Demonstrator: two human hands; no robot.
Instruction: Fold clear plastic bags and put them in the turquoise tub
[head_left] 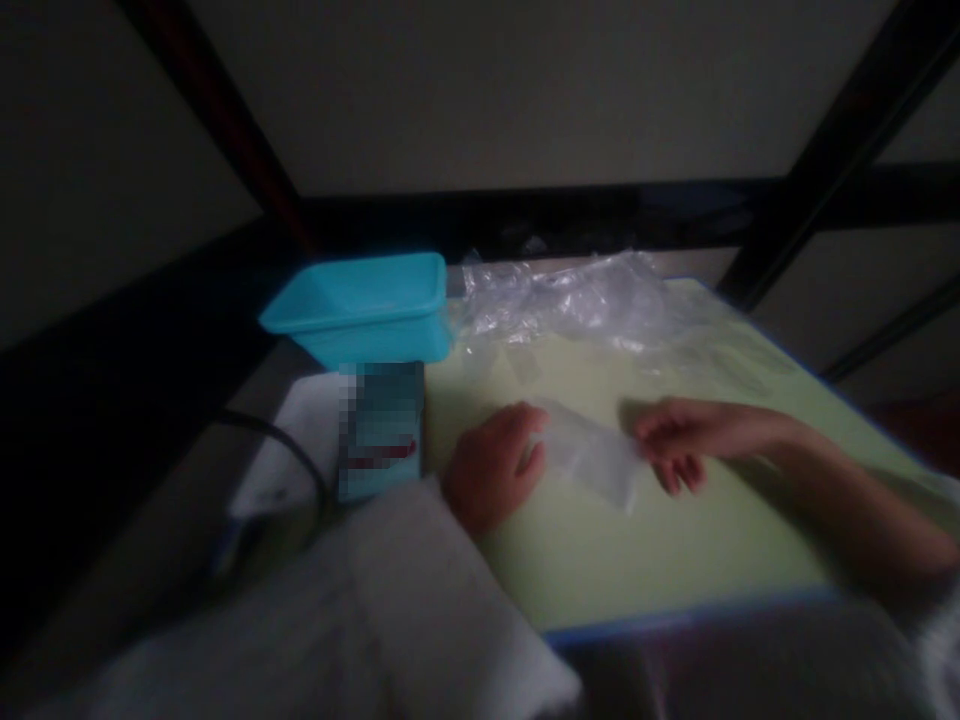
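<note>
A small clear plastic bag (589, 455) stretches between my two hands, just over the pale yellow tabletop (645, 570). My left hand (495, 465) pinches its left end between thumb and fingers. At the bag's right end, the fingertips of my right hand (675, 440) are closed on the edge, with the other fingers curled below. The bag looks flat; whether anything lies inside it is too blurred to tell.
A turquoise plastic bin (367, 310) stands at the back left. Crumpled clear plastic bags (592, 300) are heaped along the back edge. Left of my left hand lies a partly pixelated flat box (386, 430) beside a white sheet (289, 440). A dark cable (289, 440) curves there.
</note>
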